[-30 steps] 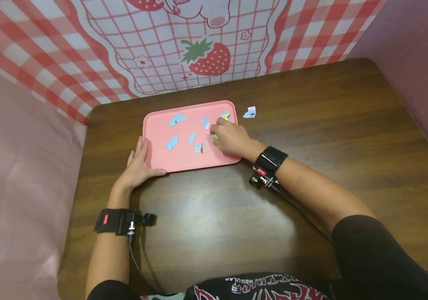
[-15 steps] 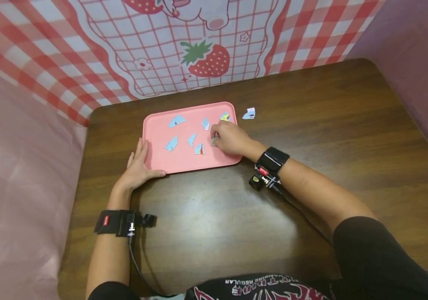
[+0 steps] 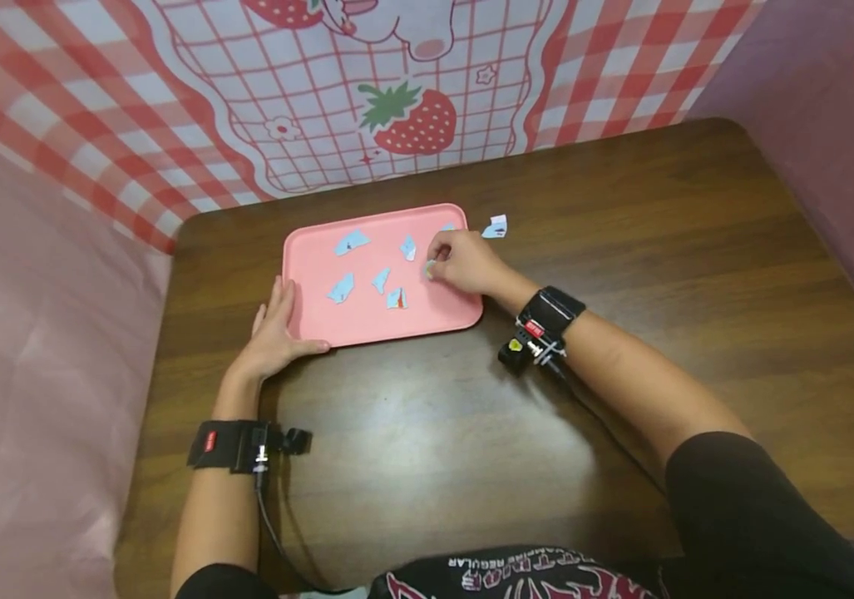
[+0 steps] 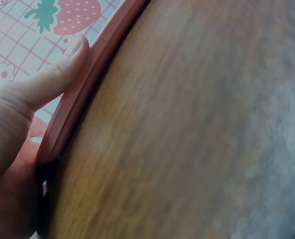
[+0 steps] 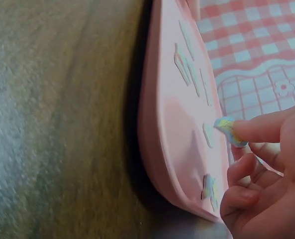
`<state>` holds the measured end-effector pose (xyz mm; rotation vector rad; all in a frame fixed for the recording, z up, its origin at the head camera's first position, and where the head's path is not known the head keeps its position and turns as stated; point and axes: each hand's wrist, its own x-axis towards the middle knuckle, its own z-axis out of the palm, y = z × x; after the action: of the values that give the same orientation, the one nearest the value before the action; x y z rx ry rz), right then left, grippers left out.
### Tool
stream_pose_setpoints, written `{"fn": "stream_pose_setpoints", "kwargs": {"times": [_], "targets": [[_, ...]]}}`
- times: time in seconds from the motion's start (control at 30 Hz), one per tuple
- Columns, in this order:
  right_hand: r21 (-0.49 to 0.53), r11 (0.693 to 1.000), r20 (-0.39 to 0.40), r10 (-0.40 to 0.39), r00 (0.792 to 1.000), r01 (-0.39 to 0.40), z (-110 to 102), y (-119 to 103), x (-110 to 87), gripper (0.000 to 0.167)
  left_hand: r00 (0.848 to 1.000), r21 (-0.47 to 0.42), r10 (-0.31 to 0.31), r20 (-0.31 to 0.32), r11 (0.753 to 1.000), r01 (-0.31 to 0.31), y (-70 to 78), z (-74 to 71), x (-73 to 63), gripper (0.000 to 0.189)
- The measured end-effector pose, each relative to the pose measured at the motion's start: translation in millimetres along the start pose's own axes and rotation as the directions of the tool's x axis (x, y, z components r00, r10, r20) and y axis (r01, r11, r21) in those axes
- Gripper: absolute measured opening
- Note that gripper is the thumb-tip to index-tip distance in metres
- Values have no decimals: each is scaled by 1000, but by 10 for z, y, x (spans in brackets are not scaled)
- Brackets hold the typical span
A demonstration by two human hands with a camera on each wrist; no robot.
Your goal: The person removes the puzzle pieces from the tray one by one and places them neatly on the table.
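Observation:
My right hand (image 3: 466, 263) pinches a small torn paper piece (image 5: 226, 127), light blue with yellow, between thumb and fingertips over the right part of the pink tray (image 3: 314, 320). In the right wrist view the piece is lifted off the tray's surface. My left hand (image 3: 269, 337) rests at the tray's front-left corner, thumb along the front rim and fingers against the left side. Several other torn pieces lie spread on the tray, among them a blue piece with a red mark (image 3: 397, 299). Another piece (image 3: 447, 226) by the back-right corner is partly hidden by the right hand.
One torn piece (image 3: 496, 226) lies on the brown wooden table (image 3: 412, 433), just right of the tray. Behind the table hangs a red-and-white checked cloth (image 3: 486, 116) with a strawberry print. Cables run from both wrist cameras towards the body.
My right hand has taken hold of the blue-and-yellow paper piece and raised it slightly, tilting and shifting a little to the right. My left hand has stayed at the tray corner.

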<state>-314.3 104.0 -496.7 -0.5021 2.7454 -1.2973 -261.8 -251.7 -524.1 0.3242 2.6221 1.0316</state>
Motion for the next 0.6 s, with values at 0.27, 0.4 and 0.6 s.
{"fn": "stream_pose_setpoints", "kwargs": {"times": [0.27, 0.4, 0.6], "targets": [[289, 954, -105, 115, 988, -81, -128, 128, 24, 10, 1000, -20, 0, -7, 1000, 0, -1, 2, 2, 128], [337, 936, -151, 163, 975, -104, -195, 197, 23, 11, 1000, -18, -10, -6, 1000, 10, -10, 4, -8, 128], [308, 944, -227, 190, 955, -114, -353, 259, 20, 13, 1000, -7, -1, -6, 1000, 1, -24, -4, -9, 128]]}}
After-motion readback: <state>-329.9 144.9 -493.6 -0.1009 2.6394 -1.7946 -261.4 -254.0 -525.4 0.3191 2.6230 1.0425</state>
